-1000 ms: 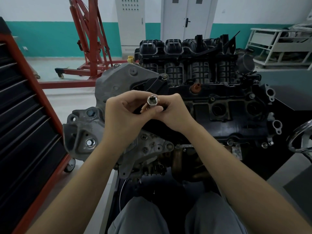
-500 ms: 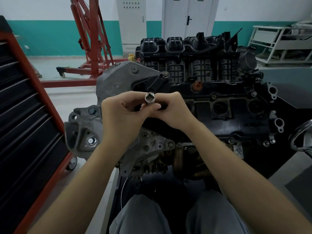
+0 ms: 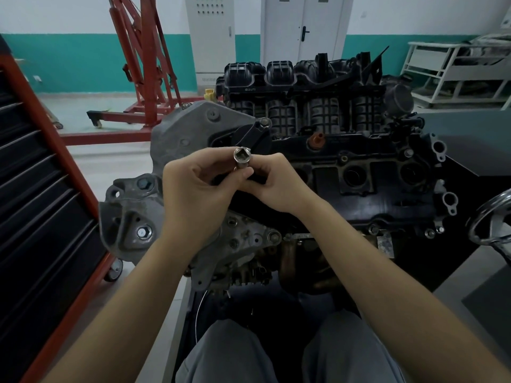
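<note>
So the socket (image 3: 242,158) is up in the air, chrome, with the square drive hole facing the camera. It's pinched between both hands: the left hand (image 3: 193,192) has its thumb and fingertips on the near and left side, and the right hand (image 3: 279,186) curls its fingers in against the right side. Both hands are closed on it and touch each other just below it.

It sits right over the front left corner of the engine (image 3: 359,172), near the grey cast cover (image 3: 188,139), not touching either. There's open air above and toward the body. On the left, the red and black tool cabinet (image 3: 41,217) crowds in fairly close. A chrome handwheel (image 3: 492,222) sits at the right edge, well apart. The red engine hoist (image 3: 143,64) stands on open floor (image 3: 105,161) further back.
</note>
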A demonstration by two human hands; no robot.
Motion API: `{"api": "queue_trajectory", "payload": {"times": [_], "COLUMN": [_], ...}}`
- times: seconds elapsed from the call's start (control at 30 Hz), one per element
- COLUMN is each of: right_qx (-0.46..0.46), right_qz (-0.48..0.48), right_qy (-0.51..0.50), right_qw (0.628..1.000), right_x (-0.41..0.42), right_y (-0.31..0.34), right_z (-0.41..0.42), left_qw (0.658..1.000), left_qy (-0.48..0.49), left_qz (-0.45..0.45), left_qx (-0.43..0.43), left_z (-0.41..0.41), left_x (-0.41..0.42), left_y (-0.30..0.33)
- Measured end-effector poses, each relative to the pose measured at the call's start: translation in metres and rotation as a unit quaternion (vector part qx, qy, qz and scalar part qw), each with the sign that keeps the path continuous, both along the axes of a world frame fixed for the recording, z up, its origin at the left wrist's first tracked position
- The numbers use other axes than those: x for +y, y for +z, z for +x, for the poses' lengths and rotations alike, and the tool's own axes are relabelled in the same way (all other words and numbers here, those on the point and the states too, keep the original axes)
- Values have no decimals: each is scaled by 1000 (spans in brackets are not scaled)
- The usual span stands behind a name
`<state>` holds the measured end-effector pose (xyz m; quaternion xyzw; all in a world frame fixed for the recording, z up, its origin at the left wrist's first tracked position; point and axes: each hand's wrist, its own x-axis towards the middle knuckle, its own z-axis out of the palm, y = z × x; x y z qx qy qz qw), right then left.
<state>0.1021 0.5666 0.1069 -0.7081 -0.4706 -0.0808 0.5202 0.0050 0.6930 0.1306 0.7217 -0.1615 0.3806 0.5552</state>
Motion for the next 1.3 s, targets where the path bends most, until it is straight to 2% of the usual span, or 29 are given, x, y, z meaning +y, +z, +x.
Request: {"api": "queue_trajectory", "payload": {"times": [0.13,0.23,0.37,0.53,0.77,0.97,1.13,1.3], "right_qx": [2,-9,-9,-6,-23,-13,-15,-6], "right_qz": [6,17,10,23,9,12,21,24], "right_qy": [-5,-16,-5,-5,0,-11,-18,-17], "right_qw": [1000,1000,1000,1000,1000,1000,999,1000], "right_x": [-1,-2,-1,1,-1,0,-2,-1], "right_y": [-1,-1,-1,-2,-3,-1,-1,-2], "right_z": [2,2,2,2,3,0,3,4], "left_qw": [998,998,999,996,999,996,999,996], "left_qy": [-57,-38,-25,-89,-33,-83,-34,-88], "left_qz": [11,44,23,8,43,32,32,2], "left_qx": [8,-15,-20,15,4,25,0,23], "left_z": [2,3,1,-1,-1,0,0,1], "left_x": [8,8,4,7,8,7,4,11], "left_y": [-2,-1,1,2,3,4,5,5]}}
